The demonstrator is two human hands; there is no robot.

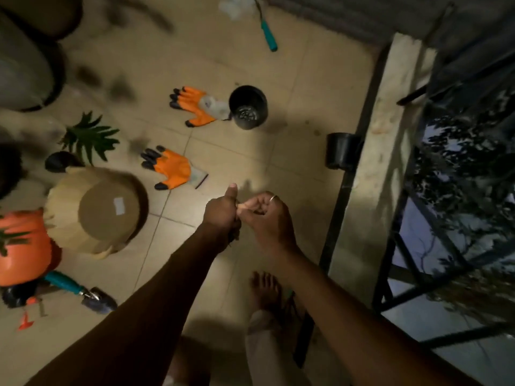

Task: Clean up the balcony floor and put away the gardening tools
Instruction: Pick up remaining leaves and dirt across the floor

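Both arms extended, meeting at frame centre above the floor tiles. Left grip (223,214): closed fist, thumb up, dark debris (234,238) protruding beneath. Right grip (269,218): fingers curled, ring on one, touching the left; cannot tell whether it holds anything. Orange glove (172,169) left of centre; trowel (92,295) lower left. White sticker (119,206) on upturned pot (67,213): no legible text.

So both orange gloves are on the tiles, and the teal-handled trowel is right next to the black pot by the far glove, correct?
No. The far orange glove and near orange glove are on the tiles, but the teal-handled trowel lies beside the orange pot, well away from that black pot; the head view shows it.
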